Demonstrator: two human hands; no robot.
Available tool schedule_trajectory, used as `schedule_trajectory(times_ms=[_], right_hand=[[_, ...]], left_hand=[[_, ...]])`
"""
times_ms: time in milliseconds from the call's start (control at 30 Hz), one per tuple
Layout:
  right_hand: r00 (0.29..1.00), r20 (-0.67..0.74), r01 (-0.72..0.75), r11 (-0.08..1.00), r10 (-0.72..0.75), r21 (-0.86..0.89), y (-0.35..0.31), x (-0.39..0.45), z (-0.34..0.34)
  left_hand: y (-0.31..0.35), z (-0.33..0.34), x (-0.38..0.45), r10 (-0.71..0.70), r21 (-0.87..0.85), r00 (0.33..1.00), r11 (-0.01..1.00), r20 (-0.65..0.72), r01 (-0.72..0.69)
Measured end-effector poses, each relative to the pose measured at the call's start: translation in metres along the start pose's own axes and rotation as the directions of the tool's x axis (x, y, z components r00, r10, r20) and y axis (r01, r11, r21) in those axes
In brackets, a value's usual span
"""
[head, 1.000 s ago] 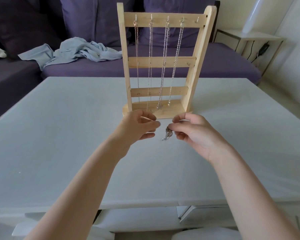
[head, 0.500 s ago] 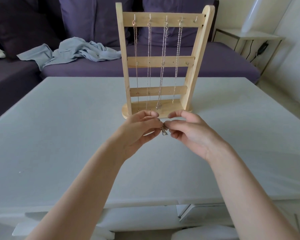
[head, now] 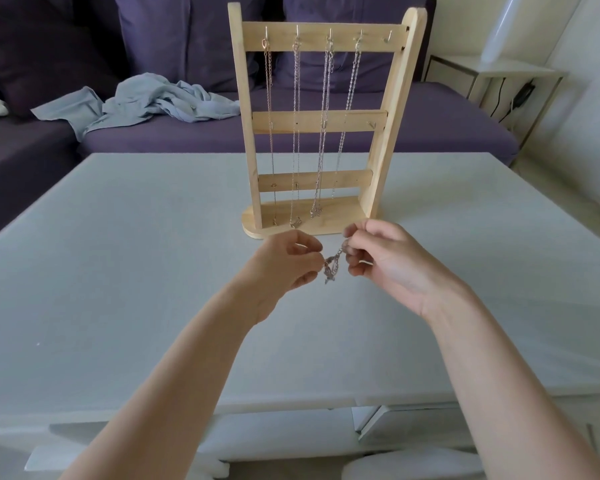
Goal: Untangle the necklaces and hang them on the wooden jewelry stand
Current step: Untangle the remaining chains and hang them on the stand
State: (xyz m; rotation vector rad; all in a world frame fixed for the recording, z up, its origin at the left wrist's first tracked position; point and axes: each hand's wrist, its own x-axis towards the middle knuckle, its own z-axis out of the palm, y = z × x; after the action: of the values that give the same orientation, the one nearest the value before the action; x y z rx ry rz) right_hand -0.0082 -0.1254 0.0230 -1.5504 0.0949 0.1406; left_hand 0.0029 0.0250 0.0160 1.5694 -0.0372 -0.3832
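A person's two bare hands meet above a pale table [head: 118, 271], just in front of a wooden jewelry stand [head: 321, 119]; the left hand [head: 284, 265] and the right hand [head: 381, 258] each pinch one side of a small bunched necklace [head: 332, 266], whose knotted silver chain dangles between the fingertips; four necklaces [head: 312, 126] already hang from the top rail's hooks, and the rightmost hook [head: 388, 37] is bare; pulling the hands apart too hard would likely tighten the knot or snap the fine chain, and a slack pinch could drop it onto the table; nothing stands between the hands and the free hook; behind the stand, a crumpled blue cloth [head: 146, 102] lies on a purple sofa [head: 430, 126].
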Motion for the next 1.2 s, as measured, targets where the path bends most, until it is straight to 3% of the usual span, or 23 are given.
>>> schedule_trajectory(times_ms=[100, 167, 233, 367, 433, 567, 633, 733, 867, 967, 1067, 1200], right_hand=[[1.000, 0.015, 0.028, 0.992, -0.026, -0.125, 0.000, -0.001, 0.000], [0.999, 0.050, 0.024, 0.966, -0.012, -0.257, 0.002, -0.001, 0.001], [0.998, 0.062, 0.019, 0.945, 0.001, -0.326, 0.002, -0.002, 0.001], [0.996, 0.082, 0.052, 0.951, -0.028, -0.304, 0.004, -0.001, 0.001], [0.992, 0.128, 0.053, 0.951, -0.014, -0.305, 0.005, -0.001, 0.003], [0.998, 0.062, 0.000, 0.947, 0.021, -0.321, 0.005, -0.001, 0.002], [0.996, 0.067, -0.038, 0.954, 0.061, -0.296, 0.003, -0.002, 0.001], [0.992, 0.078, -0.094, 0.988, 0.104, -0.124, 0.002, -0.003, 0.002], [0.989, 0.011, -0.145, 0.989, 0.145, 0.016, 0.000, -0.001, 0.001], [0.993, 0.031, -0.111, 0.994, 0.110, 0.016, 0.000, -0.002, 0.001], [0.994, 0.046, -0.104, 0.994, 0.102, 0.038, 0.000, -0.002, 0.001], [0.994, 0.030, -0.106, 0.992, 0.105, 0.066, 0.001, -0.002, 0.003]], left_hand=[[0.006, -0.004, -0.001, -0.017, -0.320, 1.000, 0.947, 0.013, 0.021], [0.007, -0.006, 0.000, -0.010, -0.379, 1.000, 0.925, -0.004, 0.008], [0.007, -0.005, 0.000, 0.005, -0.287, 1.000, 0.958, -0.026, -0.012], [0.004, -0.002, -0.001, 0.077, -0.065, 0.996, 0.995, -0.051, -0.080], [0.003, -0.001, -0.001, 0.135, 0.055, 0.989, 0.990, -0.063, -0.131], [0.002, 0.001, -0.003, 0.205, 0.251, 0.976, 0.951, -0.074, -0.181], [0.001, -0.001, -0.002, 0.182, 0.226, 0.982, 0.960, -0.053, -0.166], [0.004, -0.003, -0.003, 0.094, -0.013, 0.994, 0.996, 0.055, -0.094], [0.005, -0.003, -0.004, 0.117, -0.122, 0.979, 0.988, 0.168, -0.097], [0.004, -0.004, -0.002, 0.103, 0.099, 0.988, 0.988, 0.117, -0.115], [0.001, -0.001, 0.000, 0.141, 0.370, 0.989, 0.917, 0.045, -0.148], [-0.004, 0.002, 0.002, 0.157, 0.435, 0.986, 0.892, -0.047, -0.121]])
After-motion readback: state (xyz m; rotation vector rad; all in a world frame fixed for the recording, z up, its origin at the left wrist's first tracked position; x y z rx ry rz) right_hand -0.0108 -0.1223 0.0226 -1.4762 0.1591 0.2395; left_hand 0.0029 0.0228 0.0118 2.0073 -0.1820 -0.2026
